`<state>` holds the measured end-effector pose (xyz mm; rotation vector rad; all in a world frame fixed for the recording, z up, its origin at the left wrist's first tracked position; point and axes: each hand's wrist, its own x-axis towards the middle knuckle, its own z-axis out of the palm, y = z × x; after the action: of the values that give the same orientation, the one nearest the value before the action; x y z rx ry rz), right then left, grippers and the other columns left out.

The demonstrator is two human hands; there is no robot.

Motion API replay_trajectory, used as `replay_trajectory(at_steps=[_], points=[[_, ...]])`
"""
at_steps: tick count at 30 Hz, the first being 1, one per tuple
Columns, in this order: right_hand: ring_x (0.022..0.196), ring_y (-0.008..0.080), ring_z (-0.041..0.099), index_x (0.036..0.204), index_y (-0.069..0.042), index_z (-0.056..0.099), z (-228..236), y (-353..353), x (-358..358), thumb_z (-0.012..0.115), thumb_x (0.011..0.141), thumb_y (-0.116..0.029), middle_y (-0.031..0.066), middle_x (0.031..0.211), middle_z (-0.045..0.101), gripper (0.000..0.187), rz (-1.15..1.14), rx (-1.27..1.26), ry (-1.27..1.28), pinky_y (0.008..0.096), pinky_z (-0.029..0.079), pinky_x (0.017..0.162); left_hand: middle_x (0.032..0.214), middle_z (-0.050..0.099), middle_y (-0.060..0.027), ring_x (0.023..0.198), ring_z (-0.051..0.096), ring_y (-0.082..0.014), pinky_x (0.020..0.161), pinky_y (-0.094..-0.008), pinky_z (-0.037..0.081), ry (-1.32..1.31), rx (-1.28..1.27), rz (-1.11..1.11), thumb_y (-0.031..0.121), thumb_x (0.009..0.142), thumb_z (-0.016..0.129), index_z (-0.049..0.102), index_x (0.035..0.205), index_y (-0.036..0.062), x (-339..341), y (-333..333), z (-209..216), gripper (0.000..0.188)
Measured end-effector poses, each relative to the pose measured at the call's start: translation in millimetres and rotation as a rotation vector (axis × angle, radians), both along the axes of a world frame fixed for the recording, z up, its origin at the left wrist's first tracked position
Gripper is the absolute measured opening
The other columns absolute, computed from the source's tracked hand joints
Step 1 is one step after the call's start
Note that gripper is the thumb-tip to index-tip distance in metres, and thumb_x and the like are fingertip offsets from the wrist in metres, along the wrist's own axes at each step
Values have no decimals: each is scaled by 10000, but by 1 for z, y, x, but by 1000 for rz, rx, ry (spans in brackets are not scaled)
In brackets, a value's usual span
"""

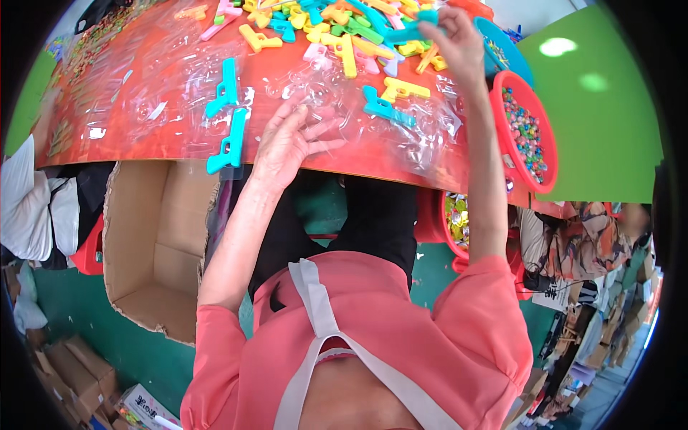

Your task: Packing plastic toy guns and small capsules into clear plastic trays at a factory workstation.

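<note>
My right hand reaches to the far side of the red table and pinches a teal toy pistol at the edge of a heap of colourful toy pistols. Nearer to me, my left hand hovers over clear plastic blister packaging with its fingers spread and nothing held. To its left lie two teal toy pistols, one farther and one at the table edge. Between my hands rest a yellow toy pistol and another teal one.
A red basin of small colourful balls stands at the right, with a blue basin behind it. Another red tub sits below the table edge. An open cardboard box stands at lower left. Clear packaging covers the table's left.
</note>
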<state>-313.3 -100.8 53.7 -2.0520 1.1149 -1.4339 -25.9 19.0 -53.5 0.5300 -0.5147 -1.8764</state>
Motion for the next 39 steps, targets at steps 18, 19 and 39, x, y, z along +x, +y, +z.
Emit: replay_trajectory(at_steps=[18,19,39], points=[[1235,349,504,1046,-38,615,-65,185,71,806,763,-192,132,1250,560,374,392,-167,493,454,468,985,1282,590,-207,1112,637,-364,683,-450,618,-161,-30,-196,280,1026,503,385,1437,79,24,60,22,472],[1234,352,504,1050,-40,617,-65,186,71,806,763,-185,130,1247,559,373,392,-175,500,455,469,984,1279,592,-202,1092,647,-357,684,-445,617,-171,-44,-197,286,1024,510,396,1438,81,24,63,24,476],[908,239,587,881,-90,667,-95,83,113,731,744,-163,68,921,609,168,-191,-311,751,409,404,766,1008,633,-138,986,693,-315,675,-414,622,-377,-6,-56,182,1017,509,431,1371,24,64,73,-1,395]])
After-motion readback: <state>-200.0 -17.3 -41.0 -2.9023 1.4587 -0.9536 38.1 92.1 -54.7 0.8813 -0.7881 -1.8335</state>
